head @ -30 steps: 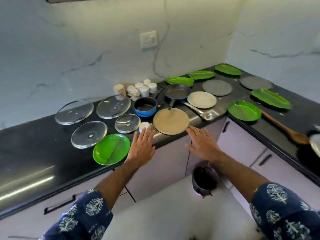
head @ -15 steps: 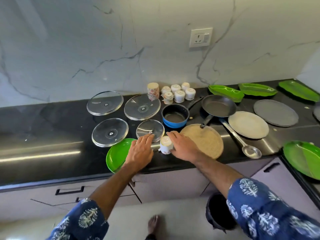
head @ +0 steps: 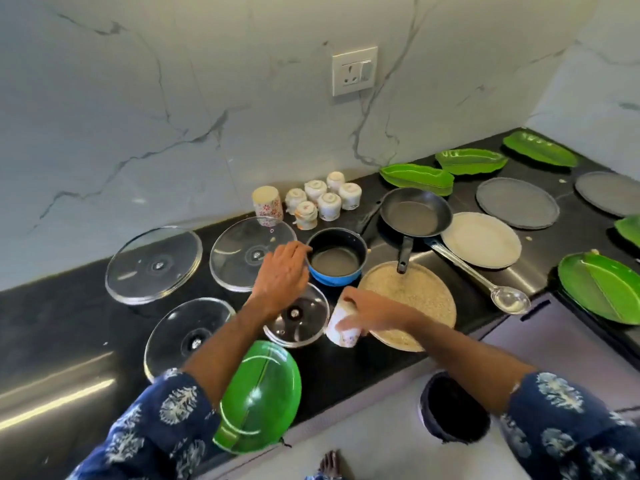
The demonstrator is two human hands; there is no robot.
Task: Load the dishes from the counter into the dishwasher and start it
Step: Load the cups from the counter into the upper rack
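Gripping 1 cup (head: 342,327) w/ right hand (head: 372,311), 4 glass lids (head: 154,263), 6 cups at back (head: 323,199)

I see white marble wall (head: 173,98), grey veins; socket (head: 354,71) at 12 o'clock. Black counter (head: 52,323) glares at 8. Pale floor (head: 363,427), dark bin (head: 453,408) at 5.

No readable text, labels, brands or numbers on any item in view.

home kitchen: black counter (head: 52,341), pans (head: 415,216), marble backsplash (head: 173,98)
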